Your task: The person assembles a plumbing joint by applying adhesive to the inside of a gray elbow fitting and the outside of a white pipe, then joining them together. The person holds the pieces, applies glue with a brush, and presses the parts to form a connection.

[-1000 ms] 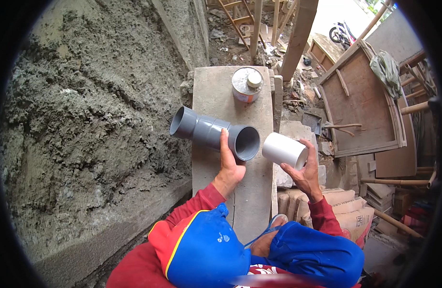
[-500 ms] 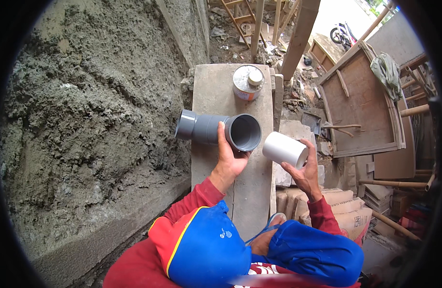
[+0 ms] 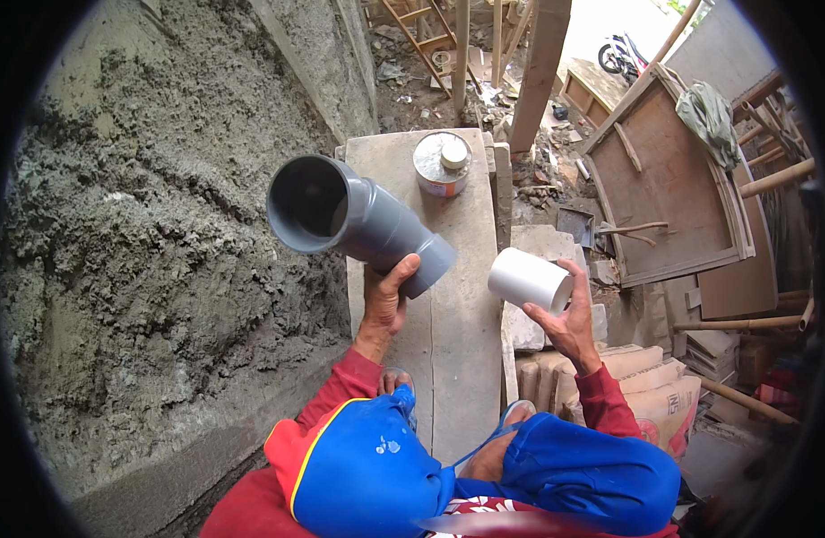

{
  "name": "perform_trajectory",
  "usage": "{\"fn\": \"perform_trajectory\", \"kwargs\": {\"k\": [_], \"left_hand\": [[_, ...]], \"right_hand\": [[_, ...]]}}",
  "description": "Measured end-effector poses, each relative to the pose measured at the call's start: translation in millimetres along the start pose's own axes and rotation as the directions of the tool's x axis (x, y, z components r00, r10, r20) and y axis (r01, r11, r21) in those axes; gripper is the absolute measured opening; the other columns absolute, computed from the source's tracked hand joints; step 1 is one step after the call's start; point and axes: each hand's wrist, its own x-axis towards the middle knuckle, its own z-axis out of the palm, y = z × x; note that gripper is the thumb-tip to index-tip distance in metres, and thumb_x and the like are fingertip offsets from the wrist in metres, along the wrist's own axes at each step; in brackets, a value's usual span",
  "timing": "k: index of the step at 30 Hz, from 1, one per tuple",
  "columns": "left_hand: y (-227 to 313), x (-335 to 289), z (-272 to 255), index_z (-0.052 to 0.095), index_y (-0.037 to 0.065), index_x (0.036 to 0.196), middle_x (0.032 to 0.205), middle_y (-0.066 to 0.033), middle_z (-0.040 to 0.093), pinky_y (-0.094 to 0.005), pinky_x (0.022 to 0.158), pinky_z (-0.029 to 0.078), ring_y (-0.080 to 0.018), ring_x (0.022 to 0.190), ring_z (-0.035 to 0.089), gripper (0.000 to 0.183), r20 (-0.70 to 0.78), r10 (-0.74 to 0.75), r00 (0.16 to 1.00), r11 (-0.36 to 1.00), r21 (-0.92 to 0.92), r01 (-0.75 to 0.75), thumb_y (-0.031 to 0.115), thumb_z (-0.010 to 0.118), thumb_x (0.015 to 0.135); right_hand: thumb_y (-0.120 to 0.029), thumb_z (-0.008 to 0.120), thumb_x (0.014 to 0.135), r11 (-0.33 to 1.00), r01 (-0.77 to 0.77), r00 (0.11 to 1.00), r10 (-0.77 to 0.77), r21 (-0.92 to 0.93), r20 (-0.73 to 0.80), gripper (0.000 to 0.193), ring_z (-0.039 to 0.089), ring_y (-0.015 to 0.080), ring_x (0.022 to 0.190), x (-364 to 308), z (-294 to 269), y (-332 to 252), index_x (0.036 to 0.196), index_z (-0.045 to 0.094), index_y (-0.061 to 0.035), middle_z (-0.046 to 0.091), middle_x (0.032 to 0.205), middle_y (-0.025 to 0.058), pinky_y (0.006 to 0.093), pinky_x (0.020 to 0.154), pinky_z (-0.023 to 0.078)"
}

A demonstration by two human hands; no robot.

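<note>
My left hand (image 3: 385, 305) is wrapped round the lower end of a grey plastic pipe fitting (image 3: 376, 224). The fitting is tilted, its wide open mouth up at the left and its narrower end down at the right, above the concrete slab (image 3: 457, 377). In my right hand (image 3: 569, 318) is a short white pipe piece (image 3: 524, 278), gripped by thumb and fingers at its right end. The two pieces are apart. A round tin (image 3: 442, 164) with a white cap stands upright at the far end of the slab.
A rough wet-plastered wall (image 3: 161, 224) rises close on the left. Stacked paper sacks (image 3: 645, 386) and concrete blocks lie right of the slab. A framed wooden panel (image 3: 672, 197) leans farther right among bamboo poles. Wooden posts (image 3: 542, 72) and rubble are beyond the slab.
My left hand has turned the grey fitting, so its wide mouth now faces up at the left instead of right. My right hand holds the white pipe almost where it was.
</note>
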Motion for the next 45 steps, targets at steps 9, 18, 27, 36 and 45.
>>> {"fn": "perform_trajectory", "kwargs": {"k": [9, 18, 27, 36, 45], "left_hand": [[-19, 30, -32, 0.056, 0.002, 0.139, 0.134, -0.0095, 0.062, -0.0412, 0.109, 0.047, -0.0219, 0.120, 0.061, 0.075, -0.093, 0.525, 0.846, 0.756, 0.508, -0.413, 0.008, 0.094, 0.074], [-41, 58, -71, 0.032, 0.001, 0.147, 0.134, -0.0194, 0.046, -0.0476, 0.108, 0.043, -0.0363, 0.126, 0.054, 0.101, 0.030, 0.786, 0.617, 0.256, 0.894, -0.369, 0.036, 0.094, 0.075], [-49, 57, -79, 0.026, 0.005, 0.148, 0.138, -0.0193, 0.045, -0.0469, 0.109, 0.041, -0.0337, 0.127, 0.052, 0.103, 0.146, 0.769, 0.622, 0.214, 0.859, -0.466, 0.030, 0.094, 0.075], [-58, 52, -83, 0.024, 0.007, 0.153, 0.137, -0.0175, 0.044, -0.0476, 0.111, 0.039, -0.0318, 0.128, 0.049, 0.107, 0.213, 0.729, 0.651, 0.212, 0.833, -0.511, 0.025, 0.095, 0.075], [-47, 51, -84, 0.022, 0.004, 0.157, 0.144, -0.0224, 0.039, -0.0530, 0.115, 0.035, -0.0391, 0.136, 0.040, 0.114, 0.343, 0.698, 0.628, 0.029, 0.864, -0.503, 0.025, 0.094, 0.071]], "right_hand": [[-0.024, 0.093, 0.078, 0.998, 0.019, 1.000, -0.019, -0.067, -0.005, 0.090, 0.058, 0.0281, 0.122, -2, -4, 0, 0.149, 0.039, -0.0087, 0.055, 0.133, 0.0155, 0.0417, 0.103, 0.050], [-0.033, 0.094, 0.075, 0.999, 0.035, 0.999, -0.035, -0.010, -0.019, 0.093, 0.058, 0.0332, 0.122, -3, 3, 2, 0.147, 0.042, -0.0067, 0.054, 0.133, 0.0187, 0.0449, 0.103, 0.050], [-0.033, 0.094, 0.074, 0.999, 0.023, 0.999, -0.025, -0.046, -0.030, 0.093, 0.057, 0.0339, 0.123, -2, 3, 4, 0.147, 0.042, -0.0072, 0.052, 0.135, 0.0190, 0.0457, 0.104, 0.049], [-0.033, 0.092, 0.075, 1.000, -0.008, 1.000, 0.008, -0.011, -0.022, 0.091, 0.055, 0.0353, 0.126, 0, 5, 3, 0.147, 0.043, -0.0075, 0.051, 0.137, 0.0199, 0.0464, 0.107, 0.047], [-0.035, 0.092, 0.075, 0.999, -0.010, 0.999, 0.009, -0.031, -0.032, 0.091, 0.053, 0.0359, 0.128, -2, -2, 2, 0.147, 0.043, -0.0071, 0.051, 0.136, 0.0201, 0.0467, 0.109, 0.045]]}}
